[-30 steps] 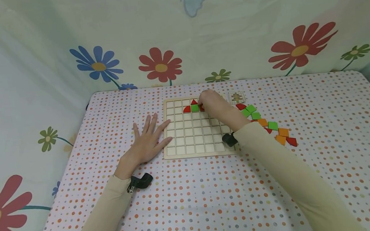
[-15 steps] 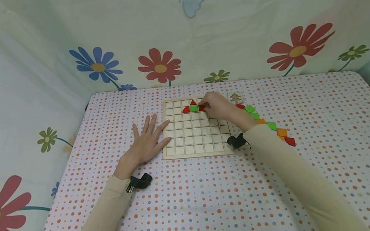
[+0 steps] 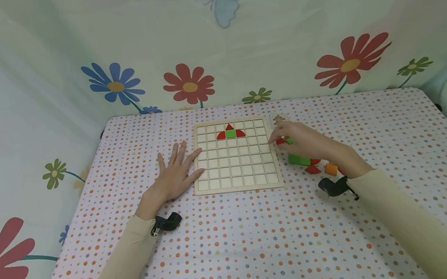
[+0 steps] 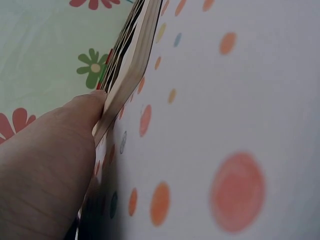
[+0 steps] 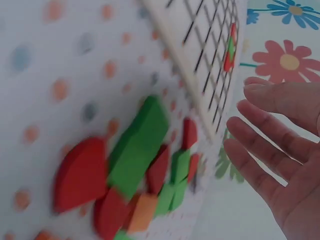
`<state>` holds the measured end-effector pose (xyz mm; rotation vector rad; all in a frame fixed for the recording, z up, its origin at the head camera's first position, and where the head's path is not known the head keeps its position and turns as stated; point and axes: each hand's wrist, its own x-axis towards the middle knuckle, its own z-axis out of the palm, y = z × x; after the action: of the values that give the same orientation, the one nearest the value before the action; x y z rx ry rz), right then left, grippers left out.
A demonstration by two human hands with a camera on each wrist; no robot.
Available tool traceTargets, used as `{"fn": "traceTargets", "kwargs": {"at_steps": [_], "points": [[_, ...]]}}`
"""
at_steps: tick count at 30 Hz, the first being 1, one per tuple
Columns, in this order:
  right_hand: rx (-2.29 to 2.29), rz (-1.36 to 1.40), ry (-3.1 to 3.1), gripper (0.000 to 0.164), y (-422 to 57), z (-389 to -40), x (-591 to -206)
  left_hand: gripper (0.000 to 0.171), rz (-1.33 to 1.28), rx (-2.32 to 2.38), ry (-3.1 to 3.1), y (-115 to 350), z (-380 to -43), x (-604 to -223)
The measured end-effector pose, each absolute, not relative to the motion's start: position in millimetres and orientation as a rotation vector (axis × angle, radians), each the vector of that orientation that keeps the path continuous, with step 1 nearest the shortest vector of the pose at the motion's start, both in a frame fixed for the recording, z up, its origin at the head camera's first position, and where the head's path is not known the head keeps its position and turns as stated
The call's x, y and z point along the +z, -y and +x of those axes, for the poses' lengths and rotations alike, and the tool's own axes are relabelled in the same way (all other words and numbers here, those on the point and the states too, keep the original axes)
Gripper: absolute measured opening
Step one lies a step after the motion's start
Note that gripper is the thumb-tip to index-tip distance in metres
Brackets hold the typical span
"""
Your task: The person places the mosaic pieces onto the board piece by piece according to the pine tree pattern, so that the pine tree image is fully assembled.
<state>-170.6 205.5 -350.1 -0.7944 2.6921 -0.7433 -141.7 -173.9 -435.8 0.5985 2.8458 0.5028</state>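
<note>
Wooden grid board [image 3: 234, 160] is shown lying flat on a dotted table cover [image 3: 232, 245], between the two hands. In the middle column of its farthest row a red triangle [image 3: 229, 127] is seated; directly below it, in the next row, a green square [image 3: 230, 133] is flanked by a left red quarter-circle [image 3: 221, 135] and a right red quarter-circle [image 3: 240, 133], their curved edges turned outward. The left hand [image 3: 172, 177] is laid palm down with fingers spread wide, its thumb and index fingertip being placed at the board's left rim. The right hand [image 3: 303, 141] is held above the table just beside the board's right rim, its fingers loosely extended and parted, as seen in the right wrist view. Beneath and near it, loose pieces are gathered, among them a green piece [image 5: 140, 145], a red piece [image 5: 81, 175] and an orange piece [image 5: 142, 212], some being partly hidden. Beyond the right hand a small printed card [image 3: 279, 117] is partly covered. A flowered curtain [image 3: 278, 33] is hung behind the table.
</note>
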Motion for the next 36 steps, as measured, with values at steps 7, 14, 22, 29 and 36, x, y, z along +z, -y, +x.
{"fn": "traceTargets", "kwargs": {"at_steps": [7, 14, 22, 29, 36], "points": [[-0.760, -0.712, -2.712, 0.017, -232, -163, -364, 0.068, 0.602, 0.512, -2.852, 177, -140, -439], [-0.774, -0.672, -2.739, 0.025, -225, -172, -375, 0.069, 0.592, 0.507, -2.844, 174, -141, -442], [-0.708, -0.572, -2.775, 0.030, -215, -185, -384, 0.069, 0.606, 0.514, -2.843, 172, -141, -440], [-0.703, -0.478, -2.700, 0.033, -210, -194, -376, 0.069, 0.599, 0.499, -2.842, 172, -142, -439], [-0.648, -0.431, -2.681, 0.022, -202, -204, -364, 0.068, 0.602, 0.515, -2.853, 173, -142, -438]]}}
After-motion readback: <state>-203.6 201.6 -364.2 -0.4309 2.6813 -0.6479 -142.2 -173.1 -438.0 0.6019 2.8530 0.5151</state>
